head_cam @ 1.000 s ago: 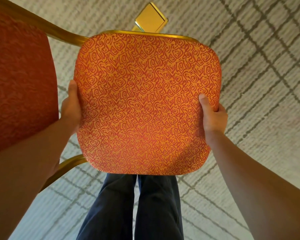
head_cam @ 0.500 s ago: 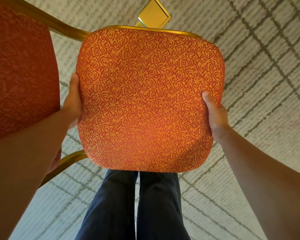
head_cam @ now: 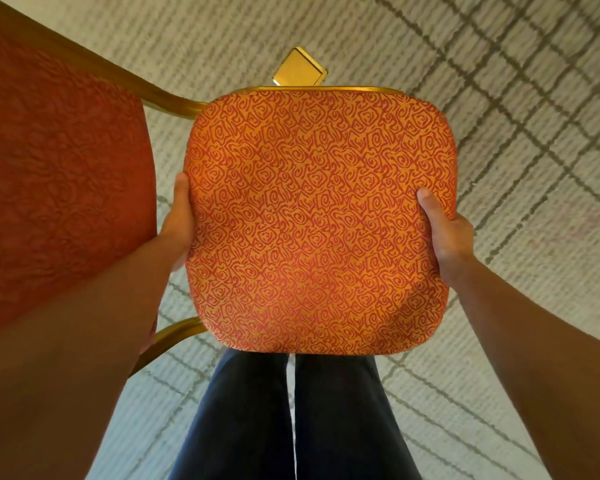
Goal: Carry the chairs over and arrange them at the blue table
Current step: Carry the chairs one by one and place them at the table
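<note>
Chair: seat faces up above the carpet, just before my legs, backrest at left. My left hand grips one seat edge, my right hand the opposite.

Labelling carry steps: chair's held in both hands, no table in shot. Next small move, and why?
Likely carry it forward rather than set it down. The left hand and right hand grip opposite edges of the chair seat, only carpet shows around it, and no blue table is in view, so there's no place to arrange it yet.
</note>
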`<action>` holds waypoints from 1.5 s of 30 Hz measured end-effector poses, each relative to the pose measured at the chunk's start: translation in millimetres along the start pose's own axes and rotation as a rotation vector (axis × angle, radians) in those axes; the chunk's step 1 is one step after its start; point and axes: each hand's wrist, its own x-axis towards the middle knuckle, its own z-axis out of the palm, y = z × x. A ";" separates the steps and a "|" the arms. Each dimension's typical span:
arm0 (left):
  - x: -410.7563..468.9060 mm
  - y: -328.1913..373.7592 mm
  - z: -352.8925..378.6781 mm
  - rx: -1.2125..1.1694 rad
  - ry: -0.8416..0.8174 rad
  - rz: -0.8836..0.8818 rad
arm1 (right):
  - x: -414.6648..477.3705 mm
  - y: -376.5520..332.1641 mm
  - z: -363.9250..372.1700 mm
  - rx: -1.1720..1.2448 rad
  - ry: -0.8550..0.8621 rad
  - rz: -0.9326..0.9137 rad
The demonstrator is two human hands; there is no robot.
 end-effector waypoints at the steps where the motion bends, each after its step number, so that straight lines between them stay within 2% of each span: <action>1: -13.8 7.9 1.6 -0.005 0.000 -0.001 | -11.0 -6.2 -8.6 0.013 0.009 -0.006; 4: -64.2 35.1 5.1 -0.009 0.010 0.024 | -48.8 -24.4 -38.4 0.079 0.011 -0.003; 9: -65.1 40.7 -5.5 0.025 0.023 0.007 | -98.3 -43.2 -87.5 0.135 0.068 0.000; 11: -111.5 62.7 8.6 0.069 0.037 0.029 | -115.0 -47.6 -106.1 0.150 0.094 0.004; 15: -167.5 89.2 25.2 0.101 0.005 0.102 | -138.8 -50.8 -135.6 0.197 0.098 0.019; 23: -196.7 119.3 39.0 0.227 -0.075 0.185 | -193.1 -38.2 -189.2 0.292 0.161 0.020; 31: -235.7 103.5 70.9 0.368 -0.199 0.284 | -247.7 17.8 -219.0 0.346 0.304 0.046; 36: -237.9 102.4 83.7 0.460 -0.335 0.328 | -287.0 57.5 -215.3 0.432 0.400 0.069; 45: -241.7 72.5 112.5 0.679 -0.432 0.401 | -374.8 129.2 -200.5 0.634 0.544 0.126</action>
